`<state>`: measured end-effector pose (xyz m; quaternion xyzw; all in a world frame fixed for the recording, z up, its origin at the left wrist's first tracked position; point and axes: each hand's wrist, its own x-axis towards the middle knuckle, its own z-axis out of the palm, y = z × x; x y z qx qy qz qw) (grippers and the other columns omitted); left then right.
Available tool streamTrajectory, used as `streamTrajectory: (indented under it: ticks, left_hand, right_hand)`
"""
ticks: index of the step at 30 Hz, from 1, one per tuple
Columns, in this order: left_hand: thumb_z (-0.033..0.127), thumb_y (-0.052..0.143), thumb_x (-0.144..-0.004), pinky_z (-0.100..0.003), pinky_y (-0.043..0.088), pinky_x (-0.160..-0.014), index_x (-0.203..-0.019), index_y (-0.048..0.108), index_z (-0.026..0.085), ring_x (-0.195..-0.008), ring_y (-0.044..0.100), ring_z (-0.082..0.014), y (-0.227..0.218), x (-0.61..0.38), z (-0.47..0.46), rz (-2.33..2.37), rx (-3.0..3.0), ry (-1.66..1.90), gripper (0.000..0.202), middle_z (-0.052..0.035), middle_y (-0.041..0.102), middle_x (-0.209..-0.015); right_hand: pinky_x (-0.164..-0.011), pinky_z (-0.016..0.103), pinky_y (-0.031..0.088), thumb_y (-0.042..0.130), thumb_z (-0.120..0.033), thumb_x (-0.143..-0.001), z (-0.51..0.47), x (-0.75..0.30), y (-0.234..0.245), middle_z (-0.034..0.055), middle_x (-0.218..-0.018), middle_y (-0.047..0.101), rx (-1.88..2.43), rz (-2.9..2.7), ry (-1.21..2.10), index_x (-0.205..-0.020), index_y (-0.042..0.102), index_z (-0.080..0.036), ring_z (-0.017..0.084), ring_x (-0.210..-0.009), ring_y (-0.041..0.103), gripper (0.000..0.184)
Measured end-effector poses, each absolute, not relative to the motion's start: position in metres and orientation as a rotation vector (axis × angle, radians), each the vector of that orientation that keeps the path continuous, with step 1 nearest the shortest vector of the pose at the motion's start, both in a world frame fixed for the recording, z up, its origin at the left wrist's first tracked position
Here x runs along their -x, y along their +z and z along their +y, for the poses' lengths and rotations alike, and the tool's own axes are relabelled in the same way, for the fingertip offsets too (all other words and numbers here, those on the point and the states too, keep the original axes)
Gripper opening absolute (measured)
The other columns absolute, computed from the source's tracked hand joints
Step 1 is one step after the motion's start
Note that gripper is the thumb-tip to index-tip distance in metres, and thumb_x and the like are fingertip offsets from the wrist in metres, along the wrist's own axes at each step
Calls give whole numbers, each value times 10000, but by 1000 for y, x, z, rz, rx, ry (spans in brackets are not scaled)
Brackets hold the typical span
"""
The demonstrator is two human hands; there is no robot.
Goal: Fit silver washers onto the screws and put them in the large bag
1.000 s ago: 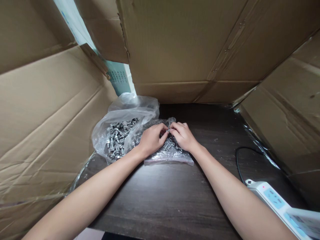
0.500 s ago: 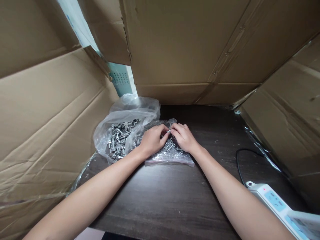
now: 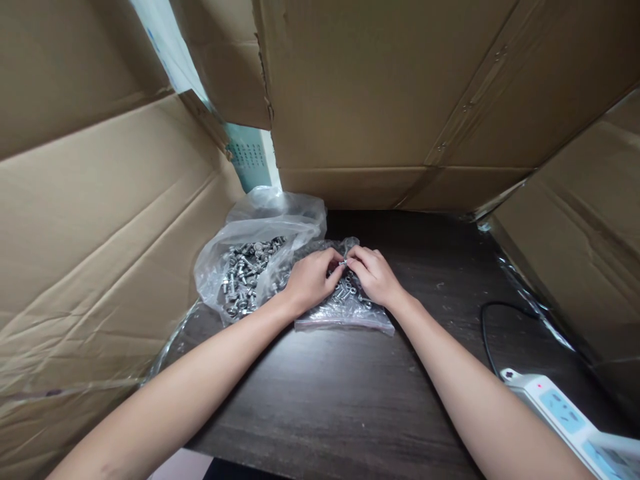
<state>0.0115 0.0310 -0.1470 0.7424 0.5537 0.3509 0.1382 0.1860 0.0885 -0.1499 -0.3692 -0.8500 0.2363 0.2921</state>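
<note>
My left hand and my right hand meet fingertip to fingertip above a small clear zip bag of metal screws and nuts. Both hands pinch one small metal screw between them. A bigger open plastic bag, full of the same shiny hardware, lies just left of my left hand. Both bags rest on a dark wooden table.
Brown cardboard sheets wall the table in at the back, left and right. A white power strip with a black cable lies at the right front. A strip of pale printed paper shows between the cardboard sheets.
The camera view has shifted slightly, so everything sits a little further right. Both hands stay pinched together over the small bag.
</note>
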Motion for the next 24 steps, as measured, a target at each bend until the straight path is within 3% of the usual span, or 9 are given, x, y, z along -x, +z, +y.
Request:
streamTrajectory:
  ticks: [10, 19, 24]
  left_hand:
    - [211, 616, -937, -324, 511, -744, -1002, 649, 190, -883, 693, -228, -148, -11, 30, 1612, -2149, 1005, 75, -40, 738, -951]
    - [218, 611, -944, -319, 509, -758, -991, 643, 191, -886, 693, -221, -148, -11, 32, 1597, -2139, 1025, 63, -36, 739, -950]
    - [220, 614, -941, -321, 509, -747, -989, 645, 192, -878, 694, -224, -149, -11, 32, 1610, -2146, 1023, 64, -35, 739, -940]
  right_hand:
    - [-740, 350, 298, 391, -340, -989, 92, -186, -153, 37, -668, 542, 998, -2321, 585, -668, 461, -206, 215, -740, 527, 355]
    - [-781, 350, 314, 390, -320, -997, 89, -186, -151, 40, -795, 614, 974, -2290, 606, -810, 528, -203, 217, -808, 568, 260]
    - [-772, 353, 314, 382, -316, -994, 90, -186, -153, 45, -769, 605, 982, -2313, 555, -770, 511, -204, 221, -796, 563, 281]
